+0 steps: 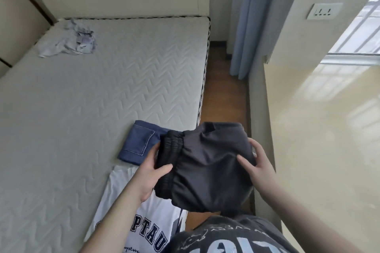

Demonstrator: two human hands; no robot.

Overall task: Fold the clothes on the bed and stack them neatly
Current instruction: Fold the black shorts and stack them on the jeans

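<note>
While we hold the folded black trousers (203,162) above the folded jeans (139,144), left hand (148,172) pinching the waistband, right hand (257,162) gripping the far side, uneven release could spill the bundle off the mattress (102,88) edge beside the jeans.

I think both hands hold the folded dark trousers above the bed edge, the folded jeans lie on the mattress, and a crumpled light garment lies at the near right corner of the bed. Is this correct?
Not quite. The head view shows the crumpled light garment at the far left corner of the mattress, not the near right. The rest holds: the left hand and right hand hold the folded dark trousers, and the folded jeans lie on the mattress.
</note>
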